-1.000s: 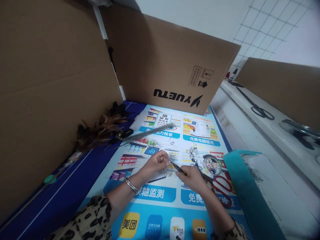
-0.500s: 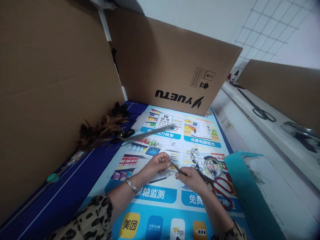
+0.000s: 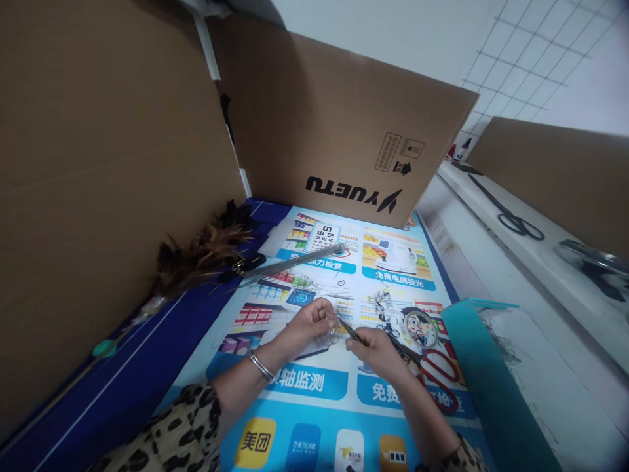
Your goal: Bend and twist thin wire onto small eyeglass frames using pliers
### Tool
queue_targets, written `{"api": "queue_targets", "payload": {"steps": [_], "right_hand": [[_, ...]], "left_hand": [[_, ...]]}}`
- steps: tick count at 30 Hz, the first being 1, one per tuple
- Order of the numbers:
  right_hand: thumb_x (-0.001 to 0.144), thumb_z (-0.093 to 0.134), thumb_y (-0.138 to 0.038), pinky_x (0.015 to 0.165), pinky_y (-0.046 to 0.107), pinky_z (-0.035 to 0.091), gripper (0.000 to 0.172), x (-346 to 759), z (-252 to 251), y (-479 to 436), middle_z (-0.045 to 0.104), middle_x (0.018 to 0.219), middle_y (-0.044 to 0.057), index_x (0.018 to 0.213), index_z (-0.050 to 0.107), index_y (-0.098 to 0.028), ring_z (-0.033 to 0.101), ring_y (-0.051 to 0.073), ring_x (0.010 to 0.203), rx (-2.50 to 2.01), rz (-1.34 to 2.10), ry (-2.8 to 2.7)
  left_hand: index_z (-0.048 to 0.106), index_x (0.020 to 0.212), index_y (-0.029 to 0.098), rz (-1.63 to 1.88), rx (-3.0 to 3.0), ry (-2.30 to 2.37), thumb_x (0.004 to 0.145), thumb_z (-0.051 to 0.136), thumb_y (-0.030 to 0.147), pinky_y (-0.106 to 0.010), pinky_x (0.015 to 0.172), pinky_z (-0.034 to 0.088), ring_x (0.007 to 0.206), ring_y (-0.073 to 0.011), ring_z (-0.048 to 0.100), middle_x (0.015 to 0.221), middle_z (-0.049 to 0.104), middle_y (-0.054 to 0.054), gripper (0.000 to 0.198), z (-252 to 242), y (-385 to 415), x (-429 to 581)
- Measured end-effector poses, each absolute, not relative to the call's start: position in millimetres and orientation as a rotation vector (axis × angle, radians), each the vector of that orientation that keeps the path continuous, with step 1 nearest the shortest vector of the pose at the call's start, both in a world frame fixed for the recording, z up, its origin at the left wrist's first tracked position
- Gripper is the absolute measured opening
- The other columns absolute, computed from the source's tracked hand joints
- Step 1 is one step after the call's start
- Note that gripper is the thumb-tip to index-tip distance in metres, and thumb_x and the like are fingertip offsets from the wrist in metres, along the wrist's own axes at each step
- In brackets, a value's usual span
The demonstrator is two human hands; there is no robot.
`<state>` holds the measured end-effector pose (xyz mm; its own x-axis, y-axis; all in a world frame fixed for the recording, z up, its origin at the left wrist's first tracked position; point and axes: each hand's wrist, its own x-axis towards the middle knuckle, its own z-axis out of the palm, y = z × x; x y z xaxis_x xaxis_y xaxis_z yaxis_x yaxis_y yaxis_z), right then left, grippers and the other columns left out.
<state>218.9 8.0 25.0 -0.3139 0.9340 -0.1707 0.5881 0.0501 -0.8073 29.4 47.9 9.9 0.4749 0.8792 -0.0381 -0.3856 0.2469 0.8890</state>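
My left hand [image 3: 314,319] pinches a loose loop of thin, shiny wire [image 3: 329,339] above the printed mat, thumb against the bent forefinger. From the right, my right hand [image 3: 374,349] grips a slim dark pair of tweezers [image 3: 350,330], whose pointed tip reaches the wire by my left fingertips. Whether the tip pinches the wire is too small to tell. Just beyond my right hand lie red-handled scissors [image 3: 439,368]. Small dark wire coils and rings [image 3: 384,311] are scattered ahead of it.
A bundle of straight thin wires [image 3: 299,260] lies farther back beside a brown feather duster [image 3: 201,252]. Cardboard panels [image 3: 344,118] stand at the left and back. On the right are a teal box [image 3: 484,373] and a white ledge with black scissors [image 3: 519,225].
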Motion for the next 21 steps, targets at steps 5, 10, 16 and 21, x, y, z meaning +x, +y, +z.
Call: {"api": "queue_targets", "payload": {"steps": [5, 10, 16, 21], "right_hand": [[0.081, 0.042, -0.038, 0.047, 0.018, 0.023, 0.032, 220.8, 22.9, 8.8, 0.033, 0.054, -0.005, 0.057, 0.034, -0.018, 0.033, 0.007, 0.050, -1.588, 0.979, -2.019], [0.082, 0.041, -0.039, 0.047, 0.018, 0.023, 0.032, 219.6, 24.1, 8.1, 0.034, 0.054, -0.005, 0.058, 0.035, -0.018, 0.034, 0.008, 0.050, -1.594, 0.939, -2.060], [0.082, 0.041, -0.038, 0.047, 0.019, 0.023, 0.032, 219.2, 24.0, 8.8, 0.034, 0.054, -0.005, 0.058, 0.035, -0.018, 0.033, 0.007, 0.049, -1.590, 0.912, -2.056], [0.082, 0.040, -0.039, 0.047, 0.018, 0.023, 0.032, 221.8, 23.6, 9.9, 0.033, 0.054, -0.005, 0.058, 0.034, -0.018, 0.034, 0.008, 0.050, -1.568, 0.976, -2.074]], "left_hand": [[0.047, 0.081, 0.016, 0.905, 0.980, 0.601, 0.071, 0.066, 0.025, -0.016, 0.046, 0.032, 0.052, -0.0055, 0.043, 0.068, 0.052, 0.002, 0.023, 9.9, 47.6, 28.1], [0.047, 0.078, 0.016, 0.881, 0.982, 0.622, 0.070, 0.067, 0.028, -0.016, 0.044, 0.031, 0.048, -0.0048, 0.041, 0.066, 0.051, 0.003, 0.025, 8.1, 48.4, 28.3], [0.047, 0.079, 0.016, 0.891, 0.959, 0.617, 0.069, 0.068, 0.028, -0.016, 0.043, 0.031, 0.048, -0.0051, 0.043, 0.066, 0.052, 0.002, 0.026, 7.1, 49.2, 27.9], [0.047, 0.079, 0.016, 0.898, 0.940, 0.606, 0.069, 0.067, 0.024, -0.016, 0.046, 0.033, 0.049, -0.0052, 0.044, 0.067, 0.053, 0.002, 0.024, 7.1, 49.2, 27.5]]}}
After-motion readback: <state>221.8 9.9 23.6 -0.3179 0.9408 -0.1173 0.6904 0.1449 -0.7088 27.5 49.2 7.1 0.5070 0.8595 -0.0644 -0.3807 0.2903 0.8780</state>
